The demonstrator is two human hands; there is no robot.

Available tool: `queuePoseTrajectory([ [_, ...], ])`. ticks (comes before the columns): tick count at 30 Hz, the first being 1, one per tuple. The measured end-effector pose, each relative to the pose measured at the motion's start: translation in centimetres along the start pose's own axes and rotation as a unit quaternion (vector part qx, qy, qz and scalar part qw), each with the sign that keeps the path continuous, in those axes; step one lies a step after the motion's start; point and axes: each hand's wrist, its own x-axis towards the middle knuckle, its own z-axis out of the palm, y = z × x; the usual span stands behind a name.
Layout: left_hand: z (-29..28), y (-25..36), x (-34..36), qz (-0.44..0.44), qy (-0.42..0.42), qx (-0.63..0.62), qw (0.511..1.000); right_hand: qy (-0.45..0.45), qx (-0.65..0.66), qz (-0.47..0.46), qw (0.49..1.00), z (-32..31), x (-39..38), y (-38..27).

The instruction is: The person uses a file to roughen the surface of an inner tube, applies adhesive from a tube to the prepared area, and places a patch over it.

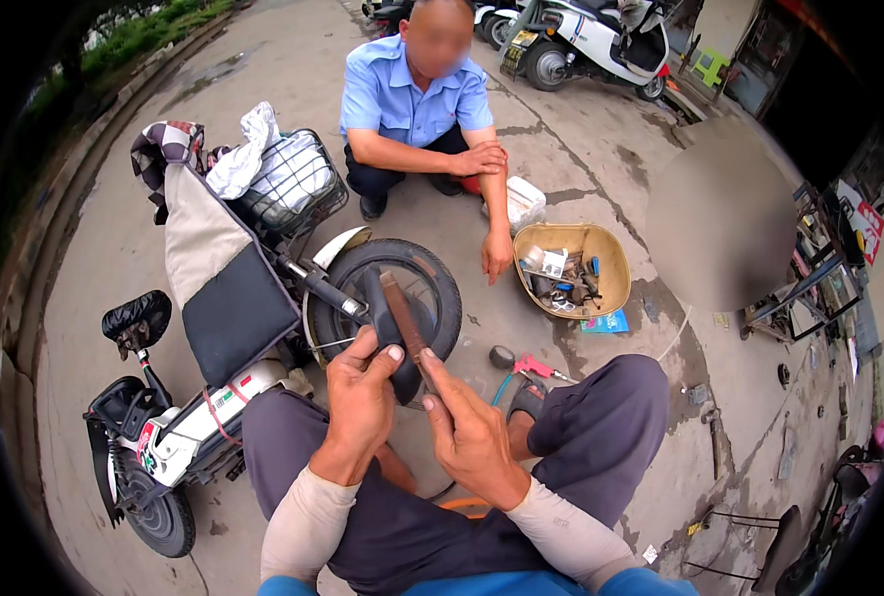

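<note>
My left hand (359, 397) is closed, thumb on top, around a black rubber inner tube (378, 310), held up in front of my knees. In my right hand (474, 437) is a flat, rusty brown file (402, 313), its index finger stretched along the metal. The file lies slanted across the tube, seemingly against its surface, with its far end pointing up and away. Just beyond both hands is a scooter wheel (446, 288) with a black tyre. My fingers hide the lower part of the tube and the file's near end.
A white scooter (189, 422) with a padded apron (204, 238) and wire basket (303, 199) is on the left. A person in a blue shirt (412, 94) squats ahead. A yellowish tub (616, 263) holds tools. A pink air gun (533, 366) lies by my foot.
</note>
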Motion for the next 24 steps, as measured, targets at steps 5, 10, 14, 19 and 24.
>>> queuePoseTrajectory([
  [5, 1.1, 1.0, -0.1, 0.012, 0.011, -0.006, 1.000, -0.013, 0.023, 0.014, 1.000, 0.2, 2.7, -0.1],
  [10, 0.3, -0.1, -0.2, 0.023, 0.014, -0.025, 0.999, 0.017, 0.022, 0.020, 0.999, 0.3, -1.7, -0.5],
  [14, 0.9, 0.4, -0.2, 0.040, -0.011, 0.031, 0.999, 0.027, 0.031, 0.000, 0.999, 0.6, 2.6, -0.2],
  [19, 1.8, 1.2, -0.6, 0.029, 0.011, 0.015, 0.999, 0.005, 0.034, 0.014, 0.999, -0.1, -1.4, -0.5],
  [24, 1.6, 0.6, -0.4, 0.033, -0.013, 0.024, 0.999, 0.016, 0.034, 0.033, 0.999, -0.1, 2.0, -0.3],
])
